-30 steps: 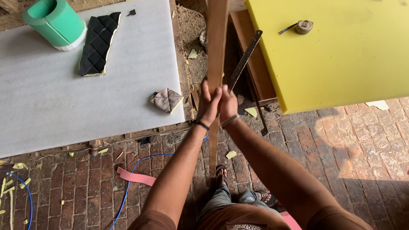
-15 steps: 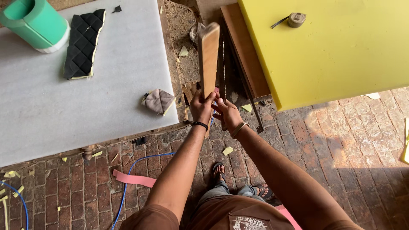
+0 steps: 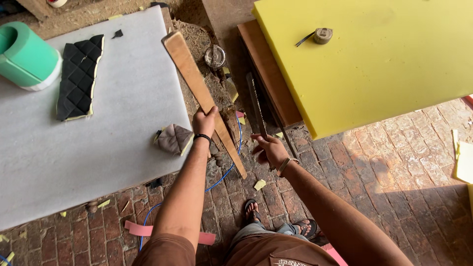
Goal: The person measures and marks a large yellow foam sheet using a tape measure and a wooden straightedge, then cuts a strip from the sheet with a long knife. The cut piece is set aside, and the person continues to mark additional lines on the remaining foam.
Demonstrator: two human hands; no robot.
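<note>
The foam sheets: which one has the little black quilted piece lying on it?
The white foam sheet on the left carries the black quilted piece; the yellow foam sheet holds only a small round tool.

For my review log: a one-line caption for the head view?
Left hand grips a tilted wooden slat; right hand holds a thin dark blade over brick floor.
</note>
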